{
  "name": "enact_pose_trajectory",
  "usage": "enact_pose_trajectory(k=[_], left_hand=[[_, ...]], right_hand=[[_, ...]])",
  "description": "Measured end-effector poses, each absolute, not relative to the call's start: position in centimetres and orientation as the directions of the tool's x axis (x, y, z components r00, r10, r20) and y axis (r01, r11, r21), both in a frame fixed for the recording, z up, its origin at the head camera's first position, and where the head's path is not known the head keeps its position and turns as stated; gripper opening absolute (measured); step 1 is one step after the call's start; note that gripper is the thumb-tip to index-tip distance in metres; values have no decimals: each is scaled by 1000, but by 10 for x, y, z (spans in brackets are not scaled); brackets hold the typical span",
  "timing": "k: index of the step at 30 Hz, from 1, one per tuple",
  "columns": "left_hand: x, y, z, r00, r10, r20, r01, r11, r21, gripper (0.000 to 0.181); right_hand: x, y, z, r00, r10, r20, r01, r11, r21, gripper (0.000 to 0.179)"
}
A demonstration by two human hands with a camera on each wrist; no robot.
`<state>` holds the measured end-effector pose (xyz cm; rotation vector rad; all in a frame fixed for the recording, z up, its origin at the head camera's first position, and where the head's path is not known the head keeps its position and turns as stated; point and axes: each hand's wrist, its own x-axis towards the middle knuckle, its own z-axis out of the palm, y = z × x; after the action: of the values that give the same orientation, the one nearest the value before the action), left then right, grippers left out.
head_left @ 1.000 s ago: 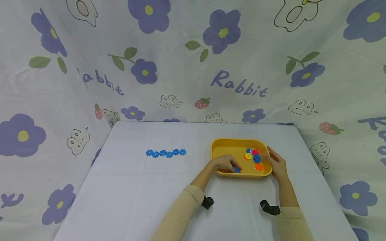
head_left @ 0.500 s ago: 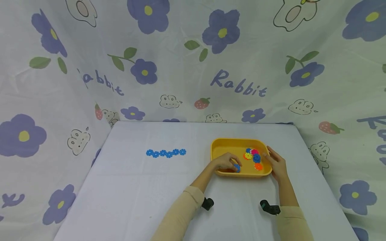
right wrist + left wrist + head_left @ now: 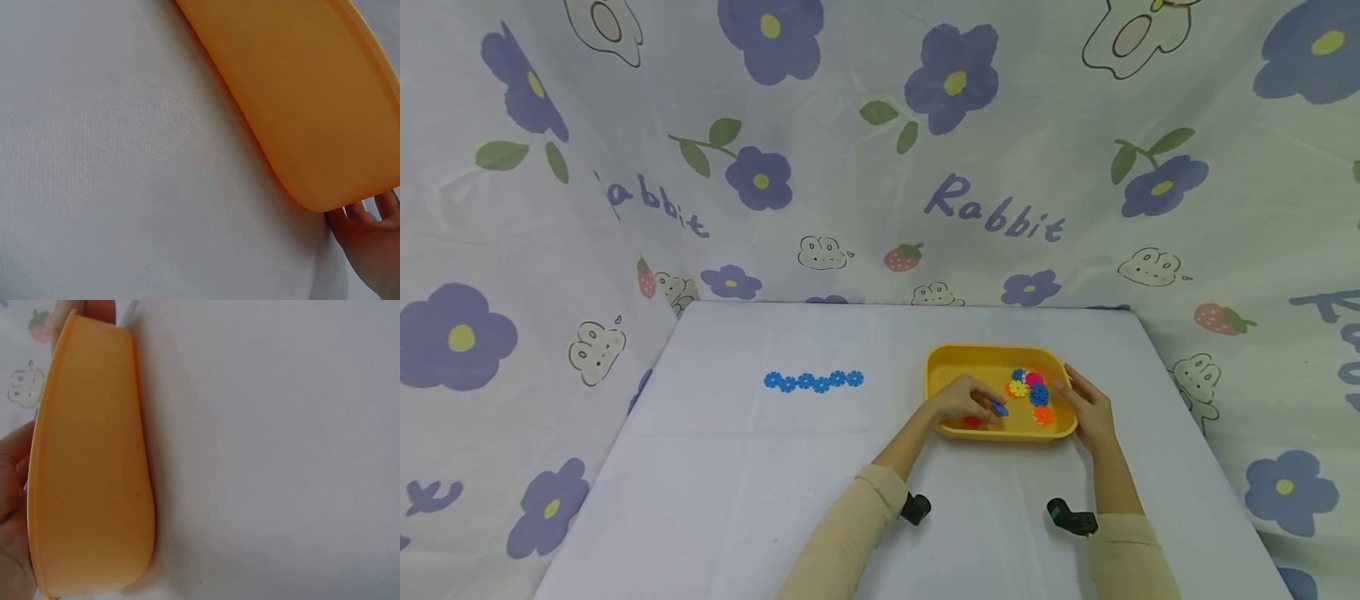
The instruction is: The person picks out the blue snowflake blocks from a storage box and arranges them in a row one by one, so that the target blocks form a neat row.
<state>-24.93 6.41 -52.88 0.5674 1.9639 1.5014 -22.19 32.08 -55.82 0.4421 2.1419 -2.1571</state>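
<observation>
In the head view my left hand (image 3: 961, 400) reaches over the near wall of a yellow tray (image 3: 951, 360) and pinches a blue notched plastic disc (image 3: 999, 409), tilted nearly edge-on. Under that palm lies a red piece (image 3: 973, 422), partly hidden. My right hand (image 3: 1092, 417) grips the tray's right end, thumb over the rim and fingers along the outside. Those fingers also show against the tray's outer wall in the right wrist view. Inside the tray's right part lie loose notched discs: blue (image 3: 1038, 394), yellow (image 3: 1017, 389), pink (image 3: 1034, 380) and orange (image 3: 1042, 415).
Left of the tray, a wavy row of several blue discs (image 3: 805, 381) lies on the white-covered table (image 3: 715, 483). A patterned curtain (image 3: 850, 192) stands behind and at both sides. A dark wrist camera (image 3: 916, 508) sits under the left sleeve.
The blue disc has risen slightly and moved right in my left fingers, turning towards edge-on. The red piece has come into sight beneath the hand. My right hand keeps its hold on the tray.
</observation>
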Motion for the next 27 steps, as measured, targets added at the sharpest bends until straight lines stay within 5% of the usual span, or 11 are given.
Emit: enact_pose_trajectory(k=[12, 27], left_hand=[[-247, 67, -530, -802, 577, -155, 178, 478, 860, 12], [-250, 64, -528, -821, 548, -164, 54, 359, 932, 30]], right_hand=[[-221, 321, -557, -955, 152, -255, 255, -17, -967, 67], [-222, 321, -558, -955, 149, -256, 253, -38, -967, 66]])
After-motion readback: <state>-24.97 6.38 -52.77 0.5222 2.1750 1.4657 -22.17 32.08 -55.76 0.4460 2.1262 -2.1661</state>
